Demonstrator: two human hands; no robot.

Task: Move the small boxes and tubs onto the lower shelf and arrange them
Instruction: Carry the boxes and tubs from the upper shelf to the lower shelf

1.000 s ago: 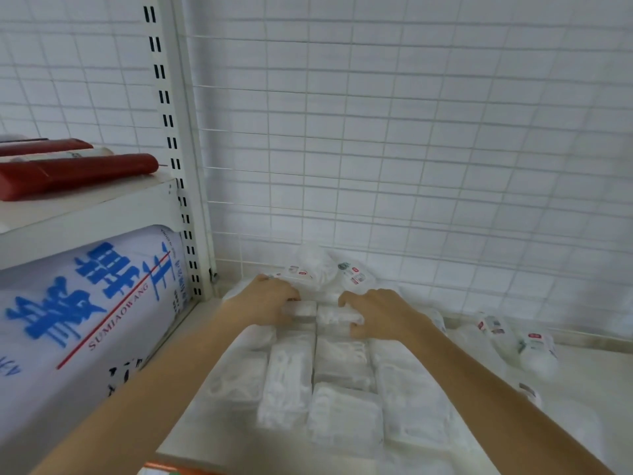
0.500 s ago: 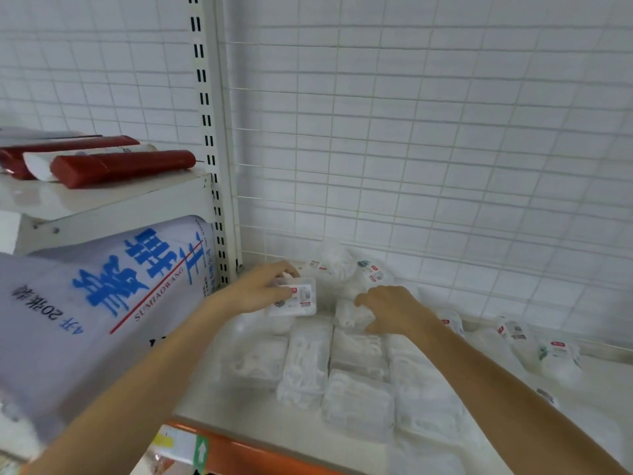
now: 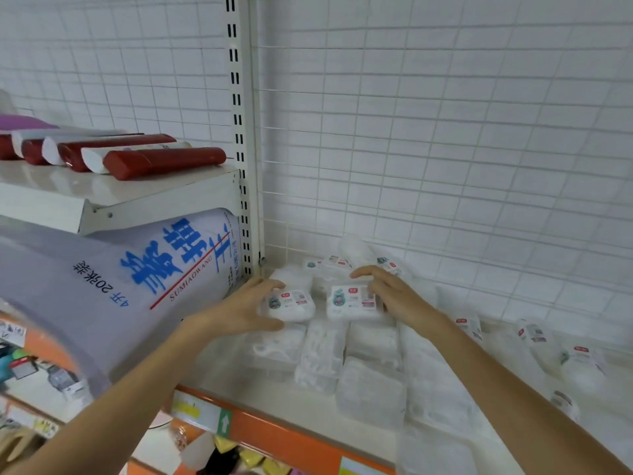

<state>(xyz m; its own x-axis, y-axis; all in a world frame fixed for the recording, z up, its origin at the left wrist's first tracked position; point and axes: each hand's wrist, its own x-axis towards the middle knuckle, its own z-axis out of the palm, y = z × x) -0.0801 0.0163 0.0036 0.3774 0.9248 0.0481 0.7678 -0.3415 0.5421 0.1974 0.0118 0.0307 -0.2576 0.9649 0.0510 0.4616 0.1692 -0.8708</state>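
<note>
My left hand (image 3: 245,308) grips a small clear box with a white label (image 3: 289,305), held just above the white shelf (image 3: 226,361). My right hand (image 3: 394,296) grips a second small labelled box (image 3: 352,301) right beside the first. Both boxes face me with their labels up. Several flat clear boxes of white contents (image 3: 322,358) lie in rows on the shelf below and in front of my hands. More small tubs (image 3: 337,262) are piled against the wire back in the corner.
A slotted upright post (image 3: 245,149) and white wire grid back the shelf. A large white roll with blue lettering (image 3: 137,279) lies left of the post under a shelf of red tubes (image 3: 164,162). Loose tubs (image 3: 579,363) lie at the right. An orange price rail (image 3: 291,437) edges the front.
My view has pulled back and shifted. My left hand lifted a labelled box from the pile, and my right hand now holds a second box beside it.
</note>
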